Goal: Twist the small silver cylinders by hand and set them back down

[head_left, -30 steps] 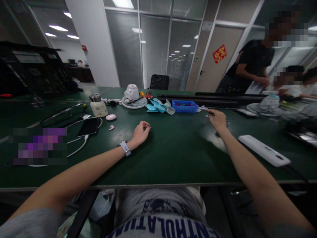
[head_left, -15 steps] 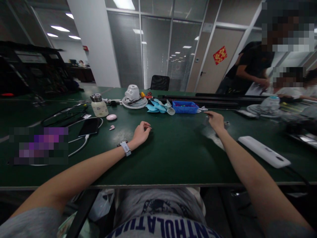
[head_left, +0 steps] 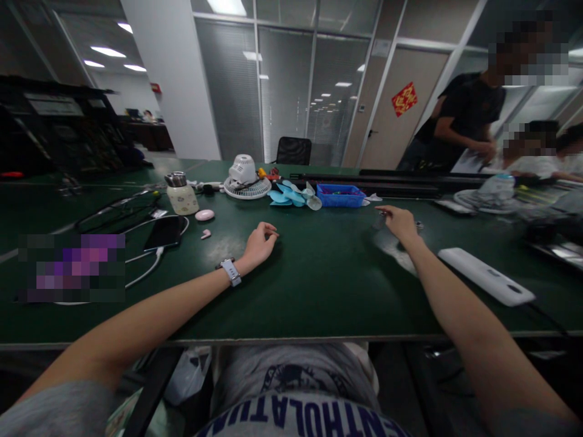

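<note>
My left hand (head_left: 262,243) rests on the green table (head_left: 310,279), fingers loosely bent with nothing in them. A watch with a pale band (head_left: 232,273) is on that wrist. Farther right and a little higher is my right hand (head_left: 399,223), palm down, thumb and forefinger drawn together at the tips. Something small and greyish, see-through (head_left: 379,221), shows just under those fingertips; its kind is unclear, and whether it is gripped is hard to see. Behind the right hand a small metallic thing (head_left: 419,225) is partly hidden.
Along the back are a white fan (head_left: 243,173), light-blue fan blades (head_left: 291,195) and a blue basket (head_left: 340,195). To the left stand a cream bottle (head_left: 182,197), a pink earbud case (head_left: 204,215) and a phone (head_left: 164,233). At right lies a white power strip (head_left: 485,276). People are beyond.
My right hand has shifted very slightly to the right, covering more of the metallic thing behind it. The left hand stays in place. The standing person at right has moved a little.
</note>
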`<state>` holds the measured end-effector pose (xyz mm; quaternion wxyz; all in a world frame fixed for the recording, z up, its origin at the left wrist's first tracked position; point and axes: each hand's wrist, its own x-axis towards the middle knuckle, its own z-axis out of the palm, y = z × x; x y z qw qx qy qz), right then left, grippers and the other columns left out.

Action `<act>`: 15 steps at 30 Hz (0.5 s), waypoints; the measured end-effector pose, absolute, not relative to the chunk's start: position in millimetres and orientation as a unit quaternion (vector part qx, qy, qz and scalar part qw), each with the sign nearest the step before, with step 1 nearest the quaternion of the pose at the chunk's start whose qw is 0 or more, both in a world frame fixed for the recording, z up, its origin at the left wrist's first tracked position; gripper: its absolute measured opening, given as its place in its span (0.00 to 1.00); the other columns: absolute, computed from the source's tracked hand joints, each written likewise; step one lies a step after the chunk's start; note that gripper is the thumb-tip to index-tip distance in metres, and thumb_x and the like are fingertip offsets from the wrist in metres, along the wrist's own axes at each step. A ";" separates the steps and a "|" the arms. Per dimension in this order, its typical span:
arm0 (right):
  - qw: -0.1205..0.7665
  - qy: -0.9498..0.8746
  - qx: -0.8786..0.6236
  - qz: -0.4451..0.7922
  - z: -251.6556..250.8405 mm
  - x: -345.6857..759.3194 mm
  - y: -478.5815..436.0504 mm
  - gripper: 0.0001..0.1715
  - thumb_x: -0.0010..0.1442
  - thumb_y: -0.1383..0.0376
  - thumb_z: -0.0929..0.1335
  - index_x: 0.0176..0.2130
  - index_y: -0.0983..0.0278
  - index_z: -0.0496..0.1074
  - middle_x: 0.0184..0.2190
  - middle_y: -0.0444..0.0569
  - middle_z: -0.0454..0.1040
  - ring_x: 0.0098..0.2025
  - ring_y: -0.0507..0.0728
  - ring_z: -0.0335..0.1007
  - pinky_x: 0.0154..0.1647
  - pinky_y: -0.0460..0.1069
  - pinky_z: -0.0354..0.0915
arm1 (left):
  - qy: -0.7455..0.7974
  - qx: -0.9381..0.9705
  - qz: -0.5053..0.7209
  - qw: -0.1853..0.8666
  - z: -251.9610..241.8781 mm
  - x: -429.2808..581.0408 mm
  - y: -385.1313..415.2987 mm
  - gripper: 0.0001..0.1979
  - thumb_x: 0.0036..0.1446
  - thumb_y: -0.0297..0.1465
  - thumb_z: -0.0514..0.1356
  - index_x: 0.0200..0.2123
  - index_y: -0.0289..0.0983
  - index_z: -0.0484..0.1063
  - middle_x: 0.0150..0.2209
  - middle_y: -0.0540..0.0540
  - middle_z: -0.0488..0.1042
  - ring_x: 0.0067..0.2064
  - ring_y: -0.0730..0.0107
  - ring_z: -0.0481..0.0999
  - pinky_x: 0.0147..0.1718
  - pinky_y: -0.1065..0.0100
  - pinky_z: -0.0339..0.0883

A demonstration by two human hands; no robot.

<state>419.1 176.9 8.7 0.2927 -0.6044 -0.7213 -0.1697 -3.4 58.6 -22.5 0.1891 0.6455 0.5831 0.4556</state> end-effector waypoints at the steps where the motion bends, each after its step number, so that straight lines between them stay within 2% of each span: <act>1: 0.292 -0.725 -0.600 -0.171 8.4 419.3 177.3 0.25 0.58 0.73 0.60 0.50 0.60 0.77 0.45 0.52 0.78 0.44 0.61 0.74 0.49 0.55 0.67 | 0.583 0.646 0.455 0.189 -22.3 -3.4 58.2 0.08 0.55 0.26 0.54 0.40 0.39 0.64 0.41 0.42 0.79 0.45 0.62 0.77 0.45 0.59 0.67; 8: 0.295 -0.740 -0.578 -0.177 6.3 421.0 179.3 0.25 0.58 0.73 0.61 0.50 0.62 0.77 0.47 0.54 0.77 0.51 0.65 0.71 0.52 0.59 0.66 | 0.581 0.646 0.454 0.197 -19.4 -2.6 54.9 0.08 0.55 0.26 0.54 0.39 0.39 0.64 0.41 0.42 0.79 0.45 0.62 0.77 0.45 0.59 0.68; 15: 0.308 -0.751 -0.560 -0.168 7.8 414.7 175.6 0.29 0.56 0.75 0.61 0.53 0.61 0.75 0.48 0.52 0.77 0.48 0.62 0.74 0.52 0.56 0.67 | 0.578 0.644 0.458 0.200 -22.2 -3.6 57.7 0.09 0.54 0.26 0.55 0.40 0.39 0.64 0.40 0.43 0.79 0.45 0.63 0.77 0.45 0.60 0.67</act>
